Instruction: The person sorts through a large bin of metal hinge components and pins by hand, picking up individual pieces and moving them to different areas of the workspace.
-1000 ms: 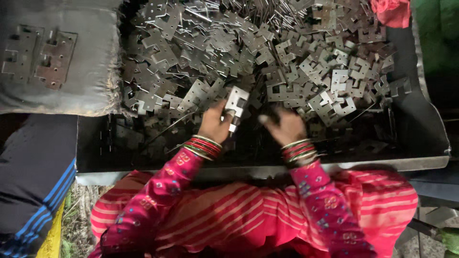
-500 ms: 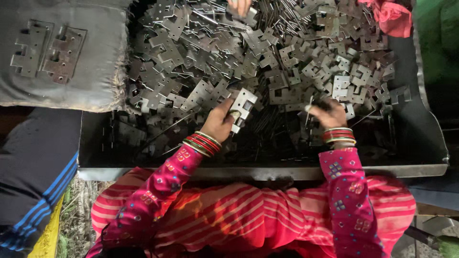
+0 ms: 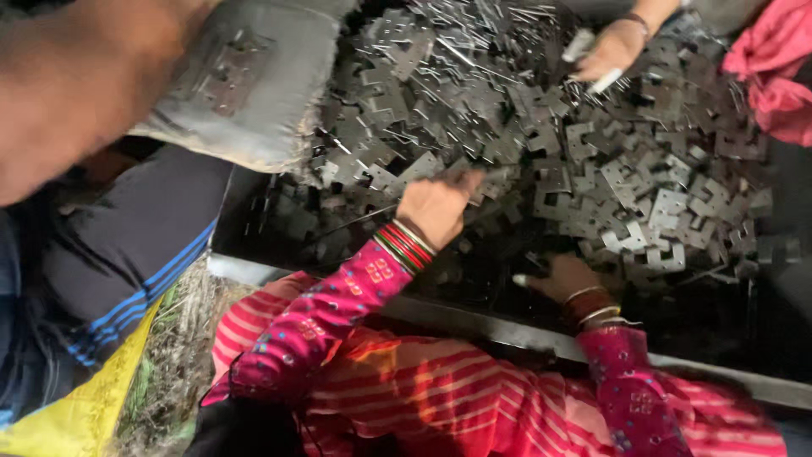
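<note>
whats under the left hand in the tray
The left hand rests on the heap of flat metal hinge plates in the dark tray. Whatever its palm covers is hidden.

A dark tray [image 3: 474, 317] lies before me, its near rim across my lap. A heap of flat metal plates [image 3: 626, 186] fills it, with thin pins [image 3: 474, 25] at the far side. My left hand [image 3: 436, 207] rests on the plates near the middle; my right hand [image 3: 562, 275] sits nearer the rim, to its right. Another person's hand [image 3: 613, 51] reaches in from the far side. A sack [image 3: 254, 85] lies left of the tray.
</note>
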